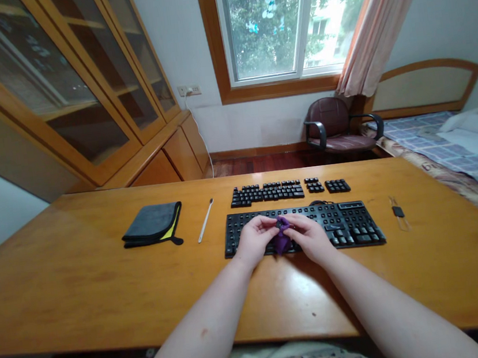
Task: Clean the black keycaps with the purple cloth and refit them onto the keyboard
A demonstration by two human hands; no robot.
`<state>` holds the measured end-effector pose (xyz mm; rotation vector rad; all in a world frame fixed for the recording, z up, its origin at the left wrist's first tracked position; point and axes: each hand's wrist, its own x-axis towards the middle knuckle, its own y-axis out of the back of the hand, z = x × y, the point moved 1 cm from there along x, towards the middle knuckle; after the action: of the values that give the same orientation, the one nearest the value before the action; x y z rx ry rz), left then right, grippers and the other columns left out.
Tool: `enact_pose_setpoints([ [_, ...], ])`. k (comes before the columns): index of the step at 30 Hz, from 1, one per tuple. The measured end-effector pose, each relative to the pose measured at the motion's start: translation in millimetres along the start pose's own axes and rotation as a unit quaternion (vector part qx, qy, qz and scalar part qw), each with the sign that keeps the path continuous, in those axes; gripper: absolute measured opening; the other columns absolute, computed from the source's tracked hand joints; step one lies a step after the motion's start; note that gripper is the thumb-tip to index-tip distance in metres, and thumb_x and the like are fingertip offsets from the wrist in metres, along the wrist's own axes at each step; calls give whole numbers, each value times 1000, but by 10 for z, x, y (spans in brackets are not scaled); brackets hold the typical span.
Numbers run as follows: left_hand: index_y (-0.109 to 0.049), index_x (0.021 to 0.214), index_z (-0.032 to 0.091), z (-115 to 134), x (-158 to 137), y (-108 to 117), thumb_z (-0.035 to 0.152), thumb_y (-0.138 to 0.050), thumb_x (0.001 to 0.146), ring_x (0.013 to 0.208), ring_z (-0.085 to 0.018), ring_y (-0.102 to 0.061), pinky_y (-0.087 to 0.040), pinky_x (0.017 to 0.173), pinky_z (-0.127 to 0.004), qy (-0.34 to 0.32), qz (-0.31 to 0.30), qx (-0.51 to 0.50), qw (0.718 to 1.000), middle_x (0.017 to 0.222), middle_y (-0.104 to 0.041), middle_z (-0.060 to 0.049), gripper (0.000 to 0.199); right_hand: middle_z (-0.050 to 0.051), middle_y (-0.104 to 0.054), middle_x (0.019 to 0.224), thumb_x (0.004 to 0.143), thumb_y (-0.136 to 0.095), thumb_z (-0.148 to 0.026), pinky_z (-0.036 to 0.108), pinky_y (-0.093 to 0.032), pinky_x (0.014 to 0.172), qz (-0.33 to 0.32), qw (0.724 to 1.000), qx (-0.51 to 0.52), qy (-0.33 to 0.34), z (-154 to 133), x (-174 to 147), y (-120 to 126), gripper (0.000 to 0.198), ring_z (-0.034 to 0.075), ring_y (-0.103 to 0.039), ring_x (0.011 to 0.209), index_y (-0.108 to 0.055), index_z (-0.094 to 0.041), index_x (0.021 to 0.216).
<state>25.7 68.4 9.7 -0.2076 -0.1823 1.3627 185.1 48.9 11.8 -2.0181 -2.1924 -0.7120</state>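
Between my fingertips is a small purple cloth [282,244], bunched up and hanging down over the front of a black keyboard [349,224]. My left hand [252,240] pinches the cloth from the left, and my right hand [312,238] pinches it from the right. A small dark piece shows in the cloth's folds, perhaps a keycap; I cannot tell for sure. Much of the keyboard has bare key stems, while caps sit on keys at its lower right. Behind it, removed black keycaps [273,192] lie in grouped rows.
Left of the keyboard lie a white toothbrush [205,221] and a folded grey cloth [152,223] with yellow lining. A wire keycap puller [397,211] rests at the right. Beyond the wooden table [106,300] stand a chair [332,124], a bed and a glass-fronted cabinet.
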Motion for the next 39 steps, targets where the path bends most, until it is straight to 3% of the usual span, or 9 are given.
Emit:
enact_pose_setpoints([
  [6,-68,74,14,8,-39,-41,22,-75,58,81,-18,-64,-50,82,-35,-4,14,13,1000,84,-70,-5,19,4,-67,87,74,-66,-26,35,-49,80,33,998,45,-8,18,-14,-2,11,19,-62,84,-72,-26,84],
  [11,-71,76,15,43,-41,-47,21,-75,58,81,-20,-65,-50,84,-37,16,15,45,999,82,-72,-6,19,4,-68,80,75,-65,-28,35,-49,75,62,998,14,-5,-28,-24,4,7,19,-61,79,-71,-25,77],
  [19,-64,83,13,8,-29,-45,13,-76,53,75,-14,-64,-52,77,-31,27,-14,22,999,78,-68,-3,32,4,-66,79,78,-59,-26,34,-47,74,68,997,-41,-4,-54,-16,7,9,19,-60,77,-68,-23,77],
  [26,-61,88,14,37,-12,-15,16,-71,62,76,-12,-62,-50,78,-29,-17,12,34,999,79,-65,-2,28,6,-69,91,78,-59,-33,35,-48,80,114,990,60,-63,23,-16,9,18,21,-62,86,-68,-21,89],
  [30,-62,89,15,21,-23,0,18,-70,64,81,-15,-62,-50,80,-31,-50,14,82,995,86,-66,-4,26,7,-68,100,80,-58,-33,39,-46,88,91,993,56,-48,-13,-8,32,21,22,-61,96,-69,-22,94],
  [35,-65,86,19,60,-78,12,16,-66,68,81,-16,-61,-49,80,-32,-156,5,244,957,86,-65,-4,18,6,-67,102,81,-57,-31,40,-45,89,34,999,-3,-16,-69,-6,-3,23,22,-60,97,-67,-25,100],
  [39,-67,85,23,88,-111,24,11,-61,70,86,-18,-60,-47,83,-34,-222,-19,350,910,85,-65,-3,20,6,-69,92,72,-65,-32,37,-50,78,-7,998,9,-67,-15,-15,-50,26,22,-63,85,-68,-21,96],
])
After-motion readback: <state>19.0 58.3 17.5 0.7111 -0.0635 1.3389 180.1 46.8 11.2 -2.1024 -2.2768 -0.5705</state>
